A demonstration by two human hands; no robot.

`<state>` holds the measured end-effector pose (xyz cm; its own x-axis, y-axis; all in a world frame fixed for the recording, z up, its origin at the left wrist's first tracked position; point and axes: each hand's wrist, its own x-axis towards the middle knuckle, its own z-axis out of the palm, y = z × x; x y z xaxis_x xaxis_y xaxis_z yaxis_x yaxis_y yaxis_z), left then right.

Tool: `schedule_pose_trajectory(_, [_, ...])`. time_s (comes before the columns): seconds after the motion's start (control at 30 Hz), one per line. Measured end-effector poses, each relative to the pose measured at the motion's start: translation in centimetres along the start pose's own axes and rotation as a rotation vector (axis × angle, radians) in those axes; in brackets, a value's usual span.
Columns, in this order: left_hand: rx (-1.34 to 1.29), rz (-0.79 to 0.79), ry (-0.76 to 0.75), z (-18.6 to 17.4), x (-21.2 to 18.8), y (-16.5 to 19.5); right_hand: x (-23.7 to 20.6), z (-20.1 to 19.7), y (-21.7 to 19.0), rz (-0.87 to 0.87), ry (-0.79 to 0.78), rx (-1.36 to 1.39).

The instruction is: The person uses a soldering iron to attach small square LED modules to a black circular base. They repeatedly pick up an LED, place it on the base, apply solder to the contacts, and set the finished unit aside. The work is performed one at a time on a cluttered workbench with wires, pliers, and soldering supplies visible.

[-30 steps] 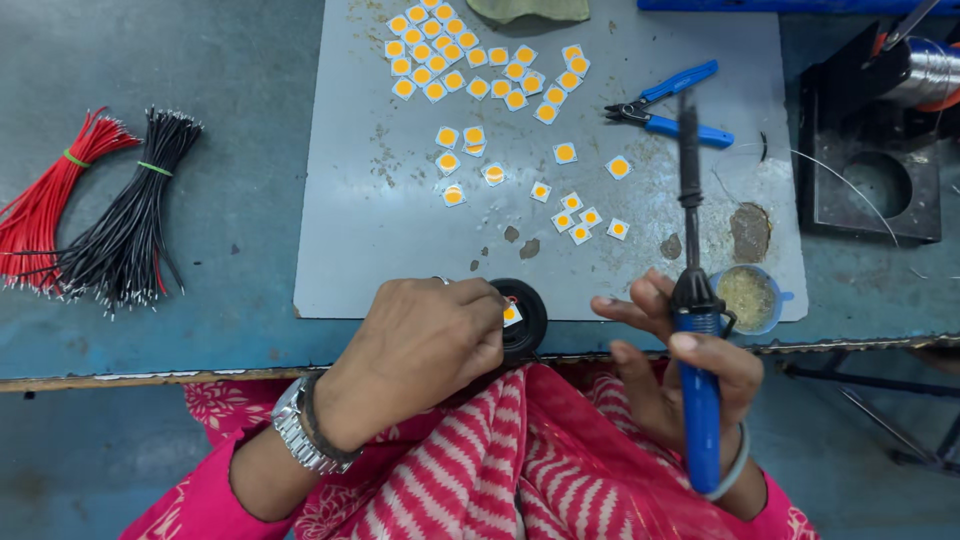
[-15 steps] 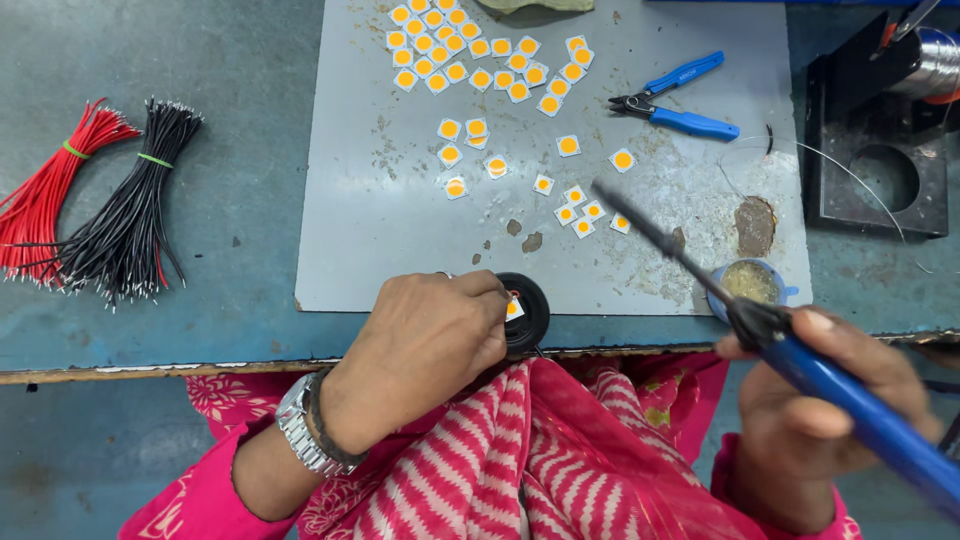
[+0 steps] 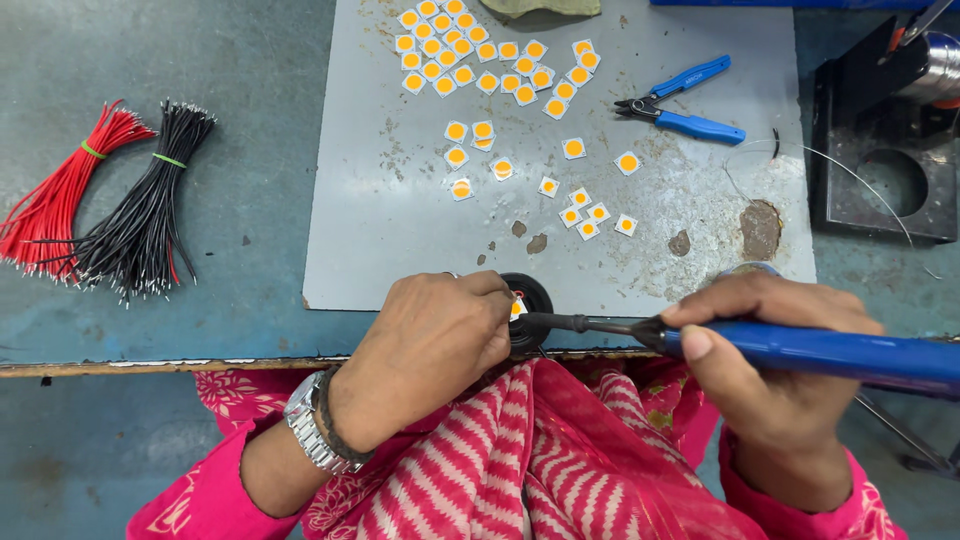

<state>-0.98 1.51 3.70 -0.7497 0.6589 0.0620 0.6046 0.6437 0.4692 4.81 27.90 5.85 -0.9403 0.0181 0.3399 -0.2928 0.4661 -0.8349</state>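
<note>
My left hand is closed over a small black round holder at the near edge of the grey mat. A white square chip with an orange centre sits in the holder, mostly hidden by my fingers. My right hand grips a blue-handled soldering iron held nearly level. Its dark tip points left and rests at the chip in the holder.
Several loose orange-centred chips lie across the mat's far half. Blue-handled cutters lie at the upper right. Bundles of red wires and black wires lie on the left. A black stand sits at the right.
My right hand has swung the soldering iron from upright over the mat down to level, bringing its tip left onto the chip in the holder. My left hand stayed put.
</note>
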Motion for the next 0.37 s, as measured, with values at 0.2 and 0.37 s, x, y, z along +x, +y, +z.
schedule_pose_trajectory(0.2, [-0.012,-0.014,-0.007,0.03,0.00,0.06,0.50,0.59,0.17,-0.070,-0.065,-0.010])
schedule_pose_trajectory(0.37, [0.002,-0.012,-0.022,-0.05,0.12,0.08,0.51,0.56,0.34,-0.058,-0.076,-0.030])
